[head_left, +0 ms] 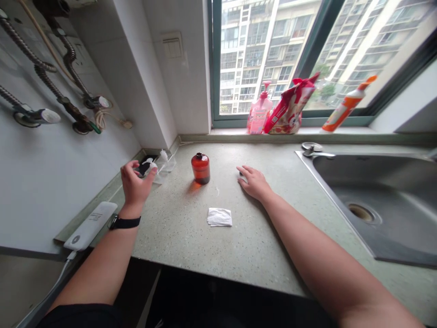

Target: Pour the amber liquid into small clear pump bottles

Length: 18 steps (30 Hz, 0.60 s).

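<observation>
Near the left wall, my left hand (135, 184) is raised with thumb and fingers apart. A white pump head (149, 162) shows just behind its thumb; contact is hard to judge. Another white pump top (164, 155) stands beyond, by clear plastic pieces (168, 165). An amber bottle (200, 169) stands upright and uncapped on the counter, with a little dark liquid at its bottom. To its right, my right hand (254, 183) rests low over the counter, thumb and fingertips around a small black object (241, 173), mostly hidden. A folded white tissue (219, 217) lies in front of the bottle.
A steel sink (341, 182) with a faucet (317, 154) takes up the right side. On the windowsill are a pink pump bottle (259, 114), a red bag (292, 107) and an orange-white bottle (346, 107). A white power strip (90, 225) lies at the left edge.
</observation>
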{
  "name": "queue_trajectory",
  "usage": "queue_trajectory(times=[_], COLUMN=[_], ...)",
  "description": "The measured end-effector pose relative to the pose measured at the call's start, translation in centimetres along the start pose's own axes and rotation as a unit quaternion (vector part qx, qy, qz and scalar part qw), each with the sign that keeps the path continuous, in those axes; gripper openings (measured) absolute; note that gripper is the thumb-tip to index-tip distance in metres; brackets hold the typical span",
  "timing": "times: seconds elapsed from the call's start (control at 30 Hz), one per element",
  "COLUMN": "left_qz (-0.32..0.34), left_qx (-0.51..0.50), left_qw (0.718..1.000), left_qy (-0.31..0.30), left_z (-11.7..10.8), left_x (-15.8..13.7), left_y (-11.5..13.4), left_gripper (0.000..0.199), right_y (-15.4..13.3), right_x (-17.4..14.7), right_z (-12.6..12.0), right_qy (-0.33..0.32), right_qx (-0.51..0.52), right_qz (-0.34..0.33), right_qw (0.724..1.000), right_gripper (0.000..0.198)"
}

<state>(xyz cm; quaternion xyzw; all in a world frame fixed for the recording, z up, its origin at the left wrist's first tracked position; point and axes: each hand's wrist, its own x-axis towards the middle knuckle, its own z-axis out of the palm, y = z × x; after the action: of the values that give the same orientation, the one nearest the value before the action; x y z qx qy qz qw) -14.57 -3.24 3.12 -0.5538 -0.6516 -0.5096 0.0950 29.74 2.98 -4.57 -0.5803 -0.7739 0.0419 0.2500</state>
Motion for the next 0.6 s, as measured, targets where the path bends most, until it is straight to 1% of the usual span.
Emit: queue_trajectory(times=[0.03, 0.07, 0.13, 0.17, 0.2, 0.27, 0.33, 0.37, 0.43, 0.5, 0.6], left_qz=[0.035, 0.06, 0.086, 0.082, 0.064, 0.002, -0.053, -0.066, -0.057, -0.036, -0.026], left_qx=[-0.025, -0.053, -0.113, -0.142, -0.168, -0.212, -0.246, -0.263, -0.29, -0.296, -0.302], left_qw=[0.999, 0.997, 0.987, 0.979, 0.969, 0.944, 0.917, 0.908, 0.901, 0.904, 0.906], left_qy=[0.001, -0.013, -0.078, -0.121, -0.167, -0.254, -0.308, -0.321, -0.318, -0.305, -0.295], left_z=[0.2, 0.6, 2.4, 3.7, 5.1, 7.9, 10.3, 11.2, 12.2, 12.6, 12.6], left_x=[0.0, 0.1, 0.2, 0.1, 0.0, -0.4, -1.1, -1.6, -2.5, -3.3, -3.8], left_y=[0.9, 1.9, 4.1, 5.0, 5.9, 7.2, 7.8, 7.9, 7.9, 7.7, 7.3], left_gripper=[0.06, 0.059, 0.064, 0.07, 0.077, 0.091, 0.096, 0.095, 0.09, 0.088, 0.083], right_y=[0.0, 0.0, 0.1, 0.2, 0.4, 0.6, 0.8, 0.9, 1.0, 1.1, 1.1], right_x=[0.0, 0.1, 0.1, 0.1, 0.1, 0.0, -0.2, -0.3, -0.5, -0.6, -0.5], right_z=[-0.1, -0.2, -0.4, -0.5, -0.6, -0.9, -1.1, -1.1, -1.3, -1.4, -1.6], right_qy=[-0.002, -0.003, -0.001, 0.0, 0.001, 0.006, 0.013, 0.017, 0.027, 0.043, 0.07], right_qx=[0.003, 0.007, 0.013, 0.016, 0.02, 0.028, 0.04, 0.048, 0.069, 0.095, 0.138], right_qz=[-0.003, -0.006, -0.01, -0.011, -0.011, -0.01, -0.009, -0.01, -0.011, -0.009, 0.002], right_qw=[1.0, 1.0, 1.0, 1.0, 1.0, 1.0, 0.999, 0.999, 0.997, 0.995, 0.988], right_gripper=[0.046, 0.042, 0.039, 0.04, 0.042, 0.043, 0.04, 0.038, 0.035, 0.035, 0.034])
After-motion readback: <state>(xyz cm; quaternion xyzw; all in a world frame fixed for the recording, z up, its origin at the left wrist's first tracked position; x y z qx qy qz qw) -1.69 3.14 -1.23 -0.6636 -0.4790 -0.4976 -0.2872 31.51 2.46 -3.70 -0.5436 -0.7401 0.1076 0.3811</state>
